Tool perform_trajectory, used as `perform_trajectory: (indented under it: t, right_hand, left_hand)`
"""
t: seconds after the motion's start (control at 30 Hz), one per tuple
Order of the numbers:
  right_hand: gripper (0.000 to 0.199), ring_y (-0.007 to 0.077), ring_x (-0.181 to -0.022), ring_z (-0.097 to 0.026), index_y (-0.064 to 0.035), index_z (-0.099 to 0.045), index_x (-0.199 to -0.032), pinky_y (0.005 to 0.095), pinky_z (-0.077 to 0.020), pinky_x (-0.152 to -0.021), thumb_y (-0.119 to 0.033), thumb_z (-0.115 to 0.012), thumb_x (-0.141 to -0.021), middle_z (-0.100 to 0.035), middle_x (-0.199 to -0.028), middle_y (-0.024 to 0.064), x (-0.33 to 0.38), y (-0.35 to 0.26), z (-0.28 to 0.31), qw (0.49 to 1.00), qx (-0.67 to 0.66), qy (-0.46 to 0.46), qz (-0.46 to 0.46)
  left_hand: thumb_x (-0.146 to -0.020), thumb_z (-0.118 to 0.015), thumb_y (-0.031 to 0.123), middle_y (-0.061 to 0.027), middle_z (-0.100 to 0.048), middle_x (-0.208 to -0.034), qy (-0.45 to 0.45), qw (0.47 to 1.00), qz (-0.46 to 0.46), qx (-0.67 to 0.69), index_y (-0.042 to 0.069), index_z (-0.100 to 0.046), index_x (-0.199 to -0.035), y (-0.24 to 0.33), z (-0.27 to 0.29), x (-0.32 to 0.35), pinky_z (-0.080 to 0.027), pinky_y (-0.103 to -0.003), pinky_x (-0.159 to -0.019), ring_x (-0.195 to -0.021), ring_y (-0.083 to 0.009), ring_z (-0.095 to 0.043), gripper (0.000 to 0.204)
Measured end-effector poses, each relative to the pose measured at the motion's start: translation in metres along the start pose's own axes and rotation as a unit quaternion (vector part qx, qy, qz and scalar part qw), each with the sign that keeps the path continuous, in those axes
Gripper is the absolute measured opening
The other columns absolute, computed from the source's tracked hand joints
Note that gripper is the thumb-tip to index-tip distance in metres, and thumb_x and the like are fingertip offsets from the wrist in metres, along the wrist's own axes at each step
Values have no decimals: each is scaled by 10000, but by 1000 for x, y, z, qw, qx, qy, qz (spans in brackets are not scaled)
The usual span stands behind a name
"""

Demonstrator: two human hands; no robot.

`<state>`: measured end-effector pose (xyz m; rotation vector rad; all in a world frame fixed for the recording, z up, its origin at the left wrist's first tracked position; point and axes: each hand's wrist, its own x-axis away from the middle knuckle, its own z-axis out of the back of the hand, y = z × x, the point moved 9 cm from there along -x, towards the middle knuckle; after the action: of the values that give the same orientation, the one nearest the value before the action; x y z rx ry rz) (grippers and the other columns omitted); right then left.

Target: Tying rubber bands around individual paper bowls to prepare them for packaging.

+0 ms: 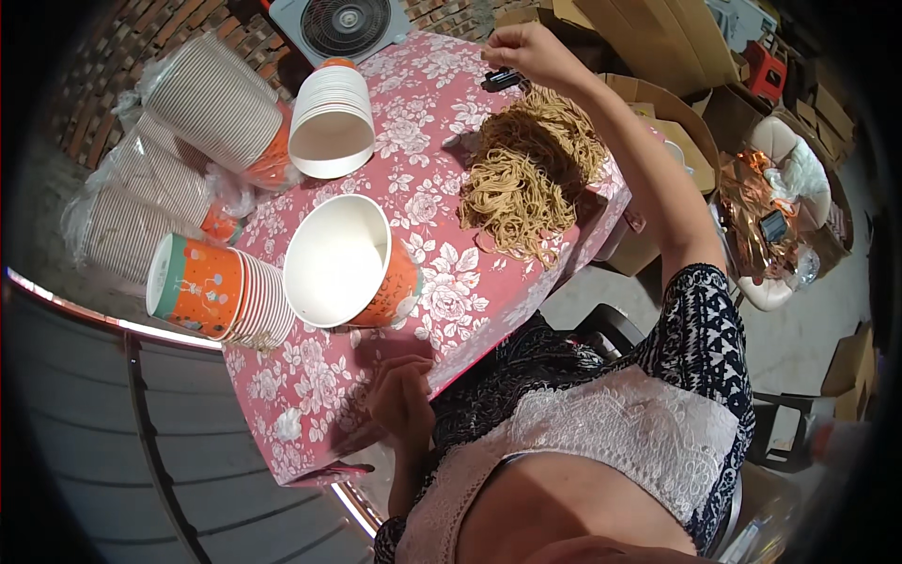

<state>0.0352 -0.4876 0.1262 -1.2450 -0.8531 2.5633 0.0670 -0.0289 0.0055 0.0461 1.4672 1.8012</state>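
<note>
At the far right of the table, my right hand (532, 54) is raised with its fingers pinched together. Just below its fingertips is a small black object (501, 80); whether the fingers grip it is unclear. A big tangled heap of tan cord (531, 174) lies beneath that forearm. My left hand (402, 393) is curled closed at the table's near edge, and what it holds, if anything, is hidden. Beyond it, a large paper tub (399, 282), white inside and orange outside, lies tilted with its mouth toward me.
Nested paper tubs lie in a white stack (331, 122) and an orange-and-green stack (211, 287). Plastic-wrapped stacks (202, 99) crowd the left. A fan (346, 21) stands behind the flowered tablecloth (409, 122). Cardboard boxes (658, 42) and a padded chair (803, 155) are at the right.
</note>
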Motion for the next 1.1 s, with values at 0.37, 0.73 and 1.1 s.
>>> perform_trajectory:
  t: [0.37,0.73,1.1]
  right_hand:
    - [172,63,-546,-515,-16,-693,-872,236,-393,-482,-152,-632,-957,-647,-703,33,-7,-121,-21,929,-358,-42,-88]
    - [123,109,-668,-596,18,-675,-866,267,-464,-601,-97,-661,-909,-659,-738,48,131,-222,-115,949,-262,-161,63]
    - [89,289,-676,-604,-34,-613,-783,396,-496,-602,-85,-683,-805,-598,-700,109,180,-248,-130,953,-113,-150,239]
  left_hand:
    - [-866,-566,4,-130,-696,-820,3,1000,-1,-27,-34,-676,-814,6,4,3,-517,-316,-675,-729,-214,-661,127]
    - [-925,-630,16,-86,-581,-708,21,999,-26,-16,-2,-609,-879,38,2,-39,-417,-282,-549,-589,-135,-528,53]
    - [-955,-590,49,-88,-545,-663,-31,999,33,-9,-23,-557,-812,25,-10,-44,-394,-323,-543,-584,-151,-505,163]
